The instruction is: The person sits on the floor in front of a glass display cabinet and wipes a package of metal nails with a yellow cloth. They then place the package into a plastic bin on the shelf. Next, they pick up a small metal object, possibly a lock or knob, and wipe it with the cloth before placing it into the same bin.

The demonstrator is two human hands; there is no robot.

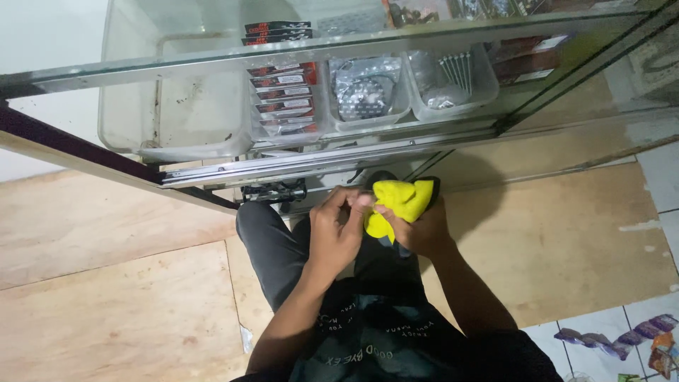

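A glass display cabinet (212, 106) with clear plastic bins fills the frame from 9 to 2 o'clock. Below it, the right hand (423, 230) grips a crumpled yellow cloth (397, 205), its long axis running from 7 to 1 o'clock. The left hand (338, 230) pinches its 9 o'clock edge.

1 head view, steeply down, close over hands (382, 223)
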